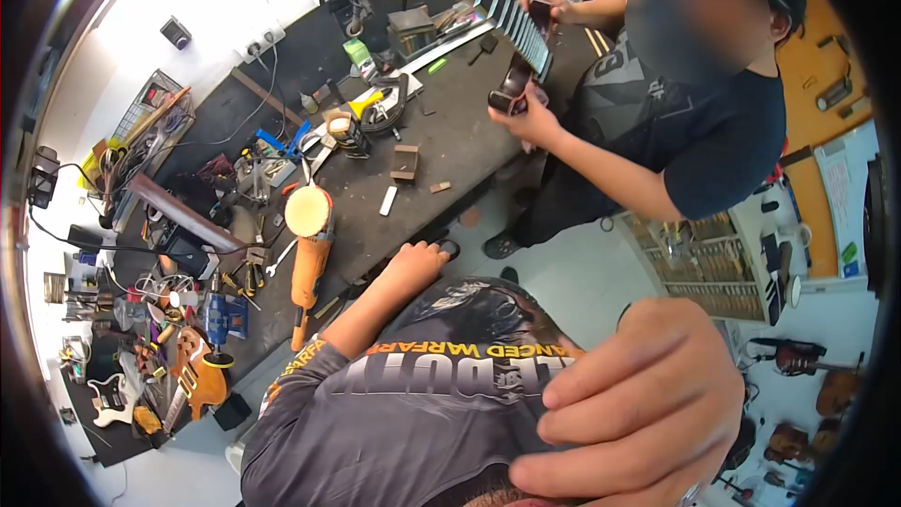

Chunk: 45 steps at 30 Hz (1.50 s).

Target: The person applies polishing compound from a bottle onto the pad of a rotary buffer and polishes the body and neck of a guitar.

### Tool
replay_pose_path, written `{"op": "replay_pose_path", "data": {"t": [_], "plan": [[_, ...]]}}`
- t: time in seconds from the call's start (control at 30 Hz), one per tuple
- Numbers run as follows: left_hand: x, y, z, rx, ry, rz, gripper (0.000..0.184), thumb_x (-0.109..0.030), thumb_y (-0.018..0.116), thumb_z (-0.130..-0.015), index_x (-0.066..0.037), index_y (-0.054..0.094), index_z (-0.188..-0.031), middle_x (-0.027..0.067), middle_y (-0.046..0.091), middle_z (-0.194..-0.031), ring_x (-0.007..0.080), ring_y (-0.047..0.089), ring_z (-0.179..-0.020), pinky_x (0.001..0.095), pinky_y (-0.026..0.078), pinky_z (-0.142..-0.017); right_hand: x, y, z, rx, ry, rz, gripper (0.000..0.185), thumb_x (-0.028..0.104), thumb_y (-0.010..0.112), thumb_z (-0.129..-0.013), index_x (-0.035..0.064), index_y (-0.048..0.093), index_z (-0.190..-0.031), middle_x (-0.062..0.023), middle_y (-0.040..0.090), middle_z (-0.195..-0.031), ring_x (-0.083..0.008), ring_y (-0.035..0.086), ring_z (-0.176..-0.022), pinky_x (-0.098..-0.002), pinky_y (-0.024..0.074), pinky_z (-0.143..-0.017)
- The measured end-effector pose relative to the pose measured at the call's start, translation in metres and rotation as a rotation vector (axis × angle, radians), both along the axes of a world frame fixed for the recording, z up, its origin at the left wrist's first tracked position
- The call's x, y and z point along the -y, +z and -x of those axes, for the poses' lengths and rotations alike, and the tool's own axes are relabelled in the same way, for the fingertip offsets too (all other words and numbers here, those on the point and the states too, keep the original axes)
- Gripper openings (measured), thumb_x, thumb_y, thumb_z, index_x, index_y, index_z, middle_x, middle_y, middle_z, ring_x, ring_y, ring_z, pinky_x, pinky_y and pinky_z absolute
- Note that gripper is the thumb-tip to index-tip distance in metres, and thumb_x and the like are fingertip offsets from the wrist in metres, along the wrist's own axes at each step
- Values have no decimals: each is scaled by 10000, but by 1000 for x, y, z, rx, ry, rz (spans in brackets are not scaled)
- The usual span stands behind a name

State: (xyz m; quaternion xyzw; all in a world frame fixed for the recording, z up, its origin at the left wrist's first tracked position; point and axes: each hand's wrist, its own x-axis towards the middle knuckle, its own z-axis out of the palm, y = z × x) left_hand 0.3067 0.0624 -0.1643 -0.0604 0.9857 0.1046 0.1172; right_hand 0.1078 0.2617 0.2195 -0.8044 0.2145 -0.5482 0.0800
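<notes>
My left hand (416,266) rests at the bench's front edge with its fingers loosely bent. Nothing shows in it. To its left lies an orange polisher (311,268) with a round yellow pad (309,210) facing up. Very near the camera, at the lower right, my right hand (648,404) is raised with its fingers half curled and a little apart. I see no object in it; its palm side is partly hidden. A small brown open box (404,162), a white strip (388,201) and a small wooden block (439,187) lie beyond my left hand.
Across the bench corner stands another person (676,131), with dark glossy items in both hands beside a slatted metal rack (521,33). Tools and cables crowd the dark bench (450,131) on the left, near an electric guitar body (202,374). More guitars (802,357) hang at right.
</notes>
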Motion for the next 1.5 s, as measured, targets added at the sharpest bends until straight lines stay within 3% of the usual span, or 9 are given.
{"op": "replay_pose_path", "data": {"t": [0.03,0.13,0.3,0.43,0.57,0.73,0.83,1.07,1.5], "plan": [[-7,-3,11,25,-8,34,278,-111,670,-963,-105,720,-1236,132,745,-1146,359,745,-1093,518,620,-864,-11,8,23,-59,227,-222,100,94,696,-1049,115,777,-1103,-81,798,-1049,-247,763,-870,-420,652,-807],[-5,-8,22,110,62,-207,275,-150,660,-1009,-85,754,-1259,178,773,-1172,385,762,-1152,521,634,-921,-23,-50,37,617,428,-249,112,55,734,-969,30,757,-1076,-115,760,-975,-240,710,-816,-385,605,-758],[4,84,77,-437,577,-1292,610,-69,746,-990,-57,578,-1577,190,617,-1563,292,772,-1145,397,618,-966,-63,-145,86,653,-64,-828,267,-54,599,-1006,7,690,-1249,-93,716,-1062,-214,691,-964,-361,574,-885],[9,167,133,-912,820,-1520,802,-204,742,-1062,-16,282,-1693,211,489,-1655,324,753,-1208,425,631,-971,-72,-253,100,881,-180,-1176,226,-17,601,-1057,18,659,-1272,-62,685,-1104,-152,661,-1007,-322,555,-942],[31,139,152,-763,891,-1937,732,-367,760,-1069,-5,406,-1597,192,511,-1621,360,744,-1220,463,651,-955,-85,-313,116,752,-257,-1396,202,29,596,-1107,13,644,-1303,-68,698,-1149,-145,661,-1057,-316,557,-968],[43,73,161,-720,1082,-1934,616,-529,667,-1109,-60,556,-1491,132,631,-1483,300,747,-1174,447,616,-988,-95,-337,141,683,-391,-1525,226,68,587,-1127,-10,642,-1332,-90,713,-1178,-159,682,-1061,-320,566,-973],[32,67,173,-958,1020,-1895,647,-565,662,-1106,-70,552,-1509,126,667,-1443,298,747,-1173,453,604,-1006,-99,-358,151,653,-458,-1608,246,98,602,-1117,-11,645,-1334,-92,713,-1169,-154,680,-1038,-311,564,-945],[53,11,162,-894,1049,-1958,686,-604,608,-1126,-53,547,-1530,119,658,-1458,281,751,-1173,430,612,-992,-63,-417,139,532,-535,-1698,315,191,637,-1108,8,650,-1364,-86,724,-1184,-143,686,-1040,-313,557,-938],[93,-33,130,-666,1024,-2190,764,-604,603,-1129,1,449,-1570,166,595,-1481,289,728,-1204,430,613,-1055,30,-381,114,200,-764,-1730,327,200,661,-1116,-7,647,-1369,-112,744,-1213,-197,722,-1075,-377,577,-1002]]}}
